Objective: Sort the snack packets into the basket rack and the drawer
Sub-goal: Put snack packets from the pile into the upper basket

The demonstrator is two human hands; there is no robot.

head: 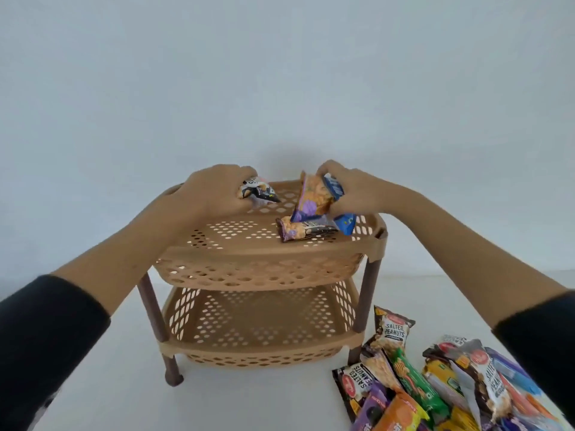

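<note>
- The basket rack (258, 262) is standing on the white table (102, 393), both tiers visible.
- A pile of packets (435, 384) is lying at 5 o'clock from the rack.
- The left hand (211, 191) is clenching a dark packet (258, 192) above the top basket.
- The right hand (351, 189) is gripping an orange packet (314, 197) and a blue one (334, 186).
- A peanut packet (303, 232) is lying in the top basket, at 6 o'clock from the right hand.

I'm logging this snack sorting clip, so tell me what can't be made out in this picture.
Head view only:
- Drawer: not in view.
- Packet in the left hand: label blurred, partly covered by fingers.
- Packets in the right hand: count unclear, they overlap.
- Packet pile: cut off by the bottom edge.
- Lower basket: its back is hidden by the upper basket.
</note>
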